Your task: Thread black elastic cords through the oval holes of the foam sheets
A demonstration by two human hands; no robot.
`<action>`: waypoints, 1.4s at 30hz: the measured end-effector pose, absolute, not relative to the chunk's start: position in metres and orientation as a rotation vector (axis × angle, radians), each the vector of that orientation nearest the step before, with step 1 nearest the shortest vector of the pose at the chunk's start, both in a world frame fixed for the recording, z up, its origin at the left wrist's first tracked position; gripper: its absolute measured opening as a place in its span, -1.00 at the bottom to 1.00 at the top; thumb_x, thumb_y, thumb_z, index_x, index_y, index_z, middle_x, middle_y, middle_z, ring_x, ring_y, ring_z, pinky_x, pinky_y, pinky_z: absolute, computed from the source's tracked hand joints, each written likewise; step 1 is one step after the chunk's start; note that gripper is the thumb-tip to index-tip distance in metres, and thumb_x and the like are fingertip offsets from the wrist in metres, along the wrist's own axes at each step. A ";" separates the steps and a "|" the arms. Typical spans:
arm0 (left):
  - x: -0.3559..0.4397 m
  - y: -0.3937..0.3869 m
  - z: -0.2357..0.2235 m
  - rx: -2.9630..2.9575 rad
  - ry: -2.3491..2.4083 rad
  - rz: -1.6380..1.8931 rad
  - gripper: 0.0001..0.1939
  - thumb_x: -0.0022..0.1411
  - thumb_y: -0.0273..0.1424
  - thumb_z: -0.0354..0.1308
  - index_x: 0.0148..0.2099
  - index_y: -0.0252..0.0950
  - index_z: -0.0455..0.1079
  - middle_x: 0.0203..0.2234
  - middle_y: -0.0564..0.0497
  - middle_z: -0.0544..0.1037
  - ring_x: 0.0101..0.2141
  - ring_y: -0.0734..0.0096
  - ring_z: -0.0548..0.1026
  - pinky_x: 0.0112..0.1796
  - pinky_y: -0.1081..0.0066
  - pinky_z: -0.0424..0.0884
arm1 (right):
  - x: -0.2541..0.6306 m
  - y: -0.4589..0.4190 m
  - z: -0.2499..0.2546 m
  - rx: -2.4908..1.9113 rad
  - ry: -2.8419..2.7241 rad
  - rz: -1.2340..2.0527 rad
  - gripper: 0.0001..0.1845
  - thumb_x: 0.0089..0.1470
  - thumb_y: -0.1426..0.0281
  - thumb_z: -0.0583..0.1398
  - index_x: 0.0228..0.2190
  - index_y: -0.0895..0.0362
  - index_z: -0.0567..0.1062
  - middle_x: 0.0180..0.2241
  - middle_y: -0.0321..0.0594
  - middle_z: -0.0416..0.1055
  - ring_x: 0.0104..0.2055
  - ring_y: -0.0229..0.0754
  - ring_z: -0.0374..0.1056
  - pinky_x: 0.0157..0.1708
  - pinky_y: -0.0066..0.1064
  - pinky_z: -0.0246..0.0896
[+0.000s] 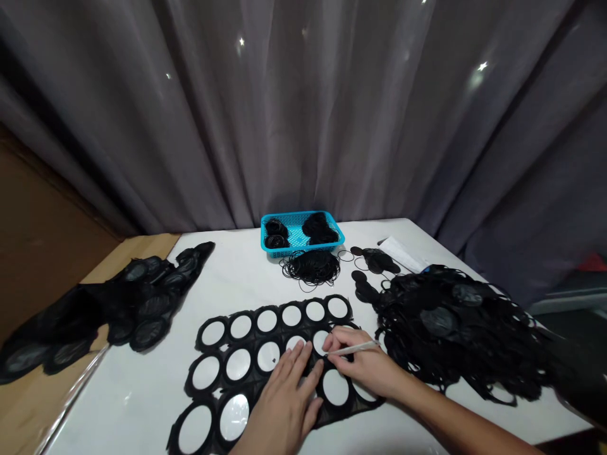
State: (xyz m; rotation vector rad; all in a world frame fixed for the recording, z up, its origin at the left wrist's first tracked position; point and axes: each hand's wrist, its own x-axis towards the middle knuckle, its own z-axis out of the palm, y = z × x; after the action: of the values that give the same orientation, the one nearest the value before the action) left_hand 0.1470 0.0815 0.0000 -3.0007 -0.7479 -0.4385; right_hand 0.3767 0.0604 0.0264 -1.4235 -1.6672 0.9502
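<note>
A person's left hand [284,395] lies flat and open, fingers spread, pressing down on a black lattice sheet [253,344] punched with rows of round holes, while the right hand [365,366] comes in from the right, curled around a slim white pen [355,347] pinched between thumb and fingers. The pen's lower end sits at the edge of a hole near the left hand's fingertips; whether it touches the sheet cannot be told. The two hands are just apart. The sheet lies near the middle of a white table [142,404], the white surface showing through its holes. To the left, a heap of black sheets with round, glossy discs [147,309] drapes over the table's left edge onto a wooden surface [28,404]. To the right, a large tangled pile of black scraps and discs [455,335] rises beside the right wrist. Farther on, a loose nest of thin black rings [310,266] lies in front of a blue plastic basket [303,251] holding more black coils [320,229]. A few black discs [374,260] and a white paper [401,253] lie to the basket's right, at the table's far edge, before a grey curtain [303,114].
</note>
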 end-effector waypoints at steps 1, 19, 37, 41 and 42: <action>0.147 0.081 0.000 -3.004 -0.749 -0.437 -0.40 0.29 -0.40 0.17 0.34 -0.20 0.18 0.31 -0.17 0.25 0.26 0.05 0.27 0.11 0.07 0.41 | 0.377 0.060 0.027 -1.427 -1.688 0.930 -0.80 0.06 0.56 0.19 -0.52 0.10 0.33 -0.32 -0.28 0.48 -0.24 -0.20 0.40 -0.22 -0.40 0.23; 0.148 0.085 0.008 -3.106 -0.872 -0.398 -0.34 0.19 -0.39 0.26 0.31 -0.05 0.21 0.36 -0.20 0.11 0.30 -0.19 0.16 0.10 -0.14 0.34 | 0.432 0.124 0.042 -1.756 -1.693 0.421 -0.84 0.21 0.42 0.05 -0.45 0.08 0.29 -0.37 -0.21 0.47 -0.36 -0.14 0.33 -0.36 -0.37 0.16; 0.166 0.112 0.003 -3.064 -0.954 -0.413 -0.35 0.30 -0.30 0.18 0.37 -0.24 0.09 0.34 -0.14 0.18 0.33 0.00 0.12 0.20 -0.13 0.20 | 0.387 0.118 0.029 -1.547 -1.705 0.870 -0.82 0.09 0.43 0.21 -0.52 0.11 0.35 -0.38 -0.29 0.50 -0.27 -0.18 0.39 -0.27 -0.43 0.17; 0.167 0.112 0.002 -3.077 -0.960 -0.431 -0.36 0.32 -0.30 0.15 0.38 -0.22 0.09 0.34 -0.14 0.18 0.33 0.00 0.11 0.21 -0.12 0.18 | 0.384 0.114 0.026 -1.514 -1.795 0.787 -0.83 0.12 0.47 0.19 -0.50 0.10 0.36 -0.38 -0.27 0.48 -0.27 -0.17 0.35 -0.25 -0.41 0.17; 0.167 0.112 0.002 -3.079 -0.960 -0.430 -0.36 0.32 -0.29 0.15 0.38 -0.22 0.09 0.34 -0.14 0.18 0.33 0.01 0.11 0.21 -0.12 0.18 | 0.382 0.111 0.025 -1.491 -1.856 0.735 -0.84 0.14 0.48 0.17 -0.48 0.10 0.37 -0.36 -0.24 0.47 -0.25 -0.16 0.34 -0.23 -0.39 0.17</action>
State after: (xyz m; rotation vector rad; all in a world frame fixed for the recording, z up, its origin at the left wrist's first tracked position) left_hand 0.1665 0.1124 0.0020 -3.0790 -0.9600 -0.4296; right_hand 0.3825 0.1109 0.0252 -1.4914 -1.8564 0.7355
